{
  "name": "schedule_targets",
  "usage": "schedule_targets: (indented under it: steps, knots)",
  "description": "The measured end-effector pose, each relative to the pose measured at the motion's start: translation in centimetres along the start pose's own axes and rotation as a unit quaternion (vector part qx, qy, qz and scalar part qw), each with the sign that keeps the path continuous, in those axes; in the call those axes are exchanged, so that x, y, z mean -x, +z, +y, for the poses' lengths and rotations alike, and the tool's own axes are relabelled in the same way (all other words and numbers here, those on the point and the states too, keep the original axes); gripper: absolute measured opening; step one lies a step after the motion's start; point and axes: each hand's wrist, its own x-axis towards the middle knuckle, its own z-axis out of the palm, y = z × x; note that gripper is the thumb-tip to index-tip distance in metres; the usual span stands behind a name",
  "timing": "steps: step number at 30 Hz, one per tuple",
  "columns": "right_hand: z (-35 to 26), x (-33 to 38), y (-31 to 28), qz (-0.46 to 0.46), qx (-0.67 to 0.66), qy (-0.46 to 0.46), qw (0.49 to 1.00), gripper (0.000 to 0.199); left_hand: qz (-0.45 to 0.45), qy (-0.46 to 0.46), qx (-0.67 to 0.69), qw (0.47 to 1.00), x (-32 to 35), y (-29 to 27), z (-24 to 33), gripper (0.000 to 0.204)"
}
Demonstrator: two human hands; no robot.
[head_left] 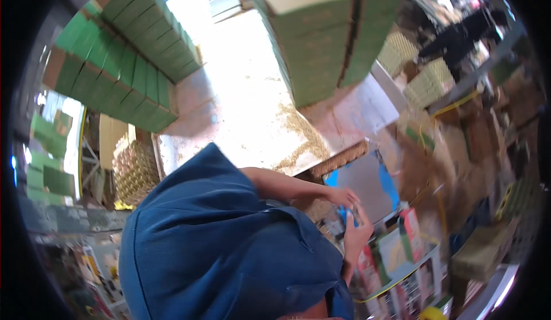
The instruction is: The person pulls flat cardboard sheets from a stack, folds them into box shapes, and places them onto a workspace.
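My left hand (343, 196) reaches out to the right at the end of a bare forearm, its fingers curled together at the fingertips of my right hand. My right hand (358, 235) is raised below it, with thumb and forefinger apart. A bit of blue shows in that gap, and I cannot tell whether it is a small thing or the background. Whatever the left fingers pinch is hidden. Just behind both hands is a grey panel (370, 185) with blue edges. My blue shirt (224, 245) fills the lower middle.
Green cartons (109, 82) are stacked at the left, and a tall green stack (313, 45) stands beyond a brightly lit, debris-strewn floor (241, 108). Egg trays (135, 168) are piled at the left. A rack with a yellow edge (402, 280) and red-and-white boxes stands at lower right.
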Motion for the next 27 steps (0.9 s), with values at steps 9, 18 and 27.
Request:
schedule_targets:
  steps: [9,18,27]
  knots:
    - [-35.3,-22.0,11.6,0.007,-0.008,-0.516,0.857,0.062,0.318,0.261,0.173,0.895,20.0,-11.6,24.8,0.075]
    - [-40.6,-28.2,10.6,0.004,0.167,-0.407,0.898,0.048,0.311,0.321,0.325,0.833,21.1,-16.3,30.8,0.092]
    - [-20.8,-8.8,-13.6,0.096,0.025,-0.267,0.959,0.036,-0.24,0.459,0.302,0.8,9.7,-8.4,24.8,0.064]
